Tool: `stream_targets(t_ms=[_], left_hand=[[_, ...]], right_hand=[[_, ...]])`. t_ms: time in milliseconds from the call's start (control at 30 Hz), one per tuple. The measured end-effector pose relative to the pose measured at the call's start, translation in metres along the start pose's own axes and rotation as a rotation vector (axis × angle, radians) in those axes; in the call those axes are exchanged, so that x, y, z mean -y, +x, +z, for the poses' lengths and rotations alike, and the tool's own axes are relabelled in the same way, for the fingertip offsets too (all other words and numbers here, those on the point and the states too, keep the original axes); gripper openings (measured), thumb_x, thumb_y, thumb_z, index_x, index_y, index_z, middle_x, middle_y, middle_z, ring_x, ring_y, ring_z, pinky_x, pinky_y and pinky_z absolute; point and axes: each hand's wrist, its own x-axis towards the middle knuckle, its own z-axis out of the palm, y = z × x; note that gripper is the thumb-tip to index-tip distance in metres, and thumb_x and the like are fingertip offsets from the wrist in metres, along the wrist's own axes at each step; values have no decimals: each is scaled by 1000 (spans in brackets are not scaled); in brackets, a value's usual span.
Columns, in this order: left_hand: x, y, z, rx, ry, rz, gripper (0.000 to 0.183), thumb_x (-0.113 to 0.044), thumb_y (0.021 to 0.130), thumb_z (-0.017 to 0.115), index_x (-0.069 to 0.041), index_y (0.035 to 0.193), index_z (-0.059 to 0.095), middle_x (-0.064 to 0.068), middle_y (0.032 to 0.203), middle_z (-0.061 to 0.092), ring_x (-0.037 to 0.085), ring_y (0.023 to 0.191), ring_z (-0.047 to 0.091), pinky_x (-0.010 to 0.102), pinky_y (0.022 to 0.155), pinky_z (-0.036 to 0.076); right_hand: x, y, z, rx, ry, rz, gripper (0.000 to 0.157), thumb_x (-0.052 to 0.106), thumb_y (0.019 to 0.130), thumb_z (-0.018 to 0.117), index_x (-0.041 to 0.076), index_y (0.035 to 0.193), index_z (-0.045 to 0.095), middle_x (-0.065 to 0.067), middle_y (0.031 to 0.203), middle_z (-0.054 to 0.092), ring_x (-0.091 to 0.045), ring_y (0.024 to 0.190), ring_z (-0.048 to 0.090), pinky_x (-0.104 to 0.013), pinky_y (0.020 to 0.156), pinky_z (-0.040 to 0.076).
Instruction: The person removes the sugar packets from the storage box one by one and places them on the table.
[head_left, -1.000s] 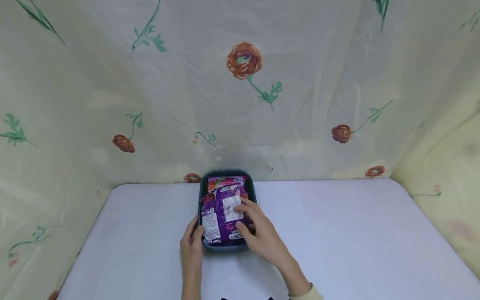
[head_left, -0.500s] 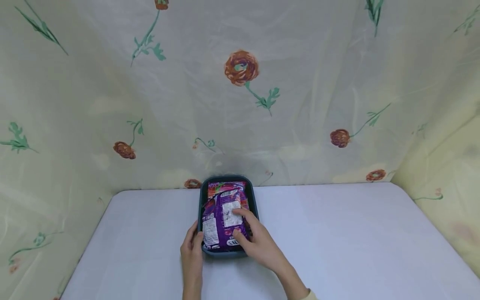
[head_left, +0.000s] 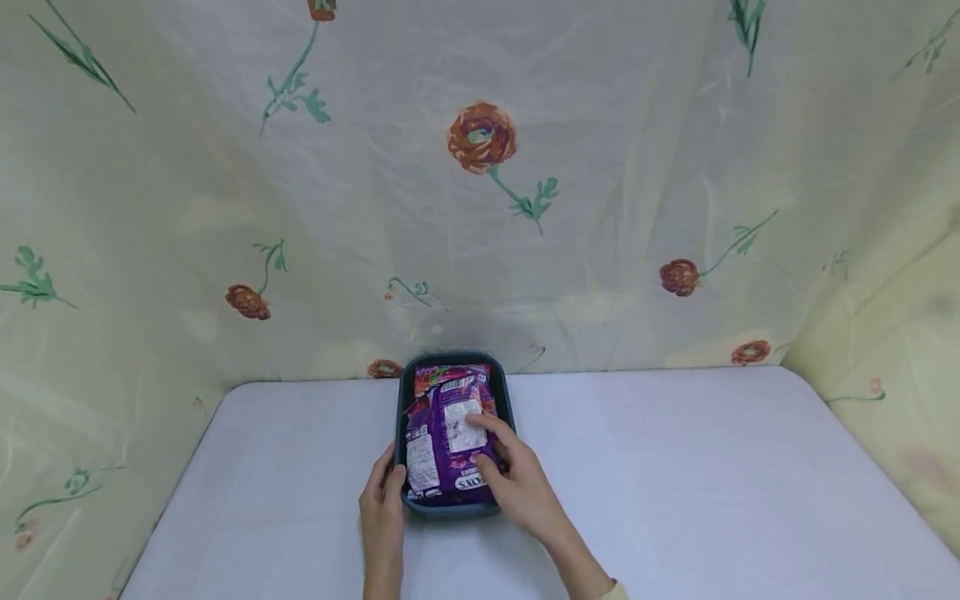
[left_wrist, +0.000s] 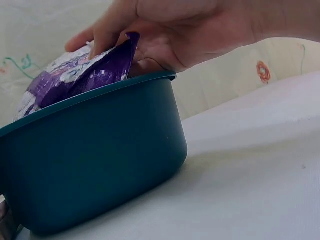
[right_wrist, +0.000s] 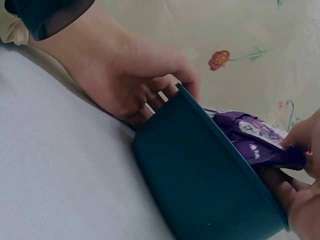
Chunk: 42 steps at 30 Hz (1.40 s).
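Note:
A teal plastic tub (head_left: pixel 450 510) stands at the far edge of the table. Lying in it is a purple candy bag (head_left: pixel 442 442), back label up, partly over a pink-and-red packet (head_left: pixel 429 379). My left hand (head_left: pixel 383 508) grips the tub's left wall, thumb over the rim and fingers curled outside, as the right wrist view confirms. My right hand (head_left: pixel 520 483) holds the bag's right side: index finger and thumb lie on top, while other fingers reach down inside the rim under the bag's raised corner (left_wrist: pixel 112 62). The fingertips below the bag are hidden.
A white-covered table (head_left: pixel 675 483) spreads to both sides and in front of the tub. Directly behind the tub hangs a translucent sheet (head_left: pixel 600 250) printed with orange flowers, which also closes off both sides.
The head view has tilted slightly, so the scene sits lower. My right hand's fingers and the purple candy bag have shifted a little within the tub. My left hand keeps its grip on the tub.

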Motion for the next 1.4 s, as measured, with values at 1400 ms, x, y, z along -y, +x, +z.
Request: stream_targets(t_ms=[1400], left_hand=[[-5,-2,0,22,35,-58,48,-29,97,42,-15,143,41,12,151,36,34,142,27,51,116,25]], right_hand=[[-8,4,-43,-282,279,69,46,4,95,51,26,135,50,5,153,32,-26,127,50,-28,90,54]])
